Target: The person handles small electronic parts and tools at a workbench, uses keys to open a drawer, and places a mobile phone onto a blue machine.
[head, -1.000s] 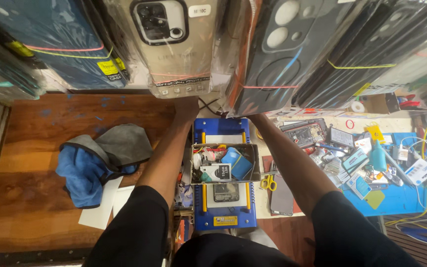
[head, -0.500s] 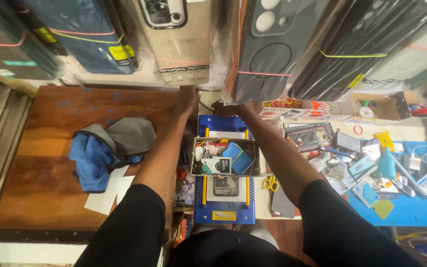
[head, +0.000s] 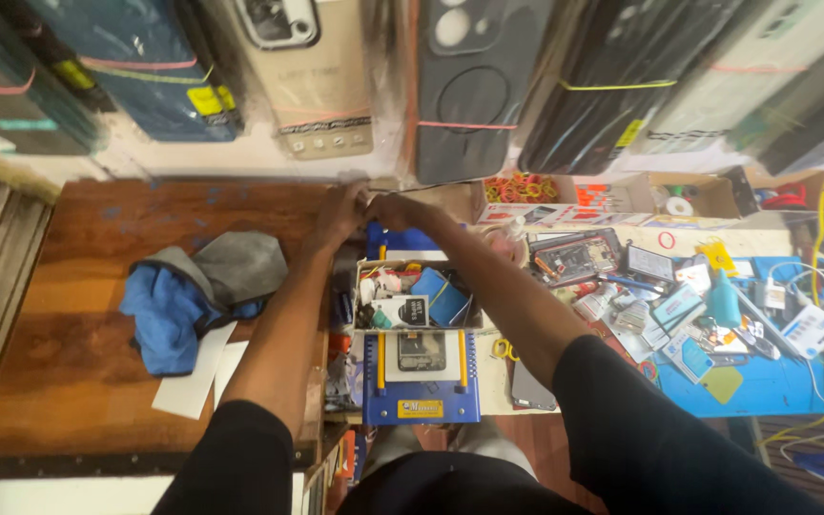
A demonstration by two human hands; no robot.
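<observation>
My left hand (head: 339, 214) and my right hand (head: 399, 209) meet fingertip to fingertip at the back of the bench, just above a blue machine (head: 421, 405). Whatever sits between the fingers is too small and hidden to make out. Below the hands, an open box (head: 366, 327) of small parts and cards rests on the machine. A phone (head: 422, 351) lies face up on the machine's white plate. Both arms wear black sleeves.
A blue and grey cloth (head: 193, 286) and white paper (head: 197, 377) lie on the wooden top to the left. Yellow scissors (head: 503, 348), a dark phone (head: 527, 386) and a cluttered blue mat (head: 774, 381) are on the right. Phone cases (head: 474, 86) hang above.
My right hand has moved left until it meets my left hand at the back edge. The view has tilted slightly.
</observation>
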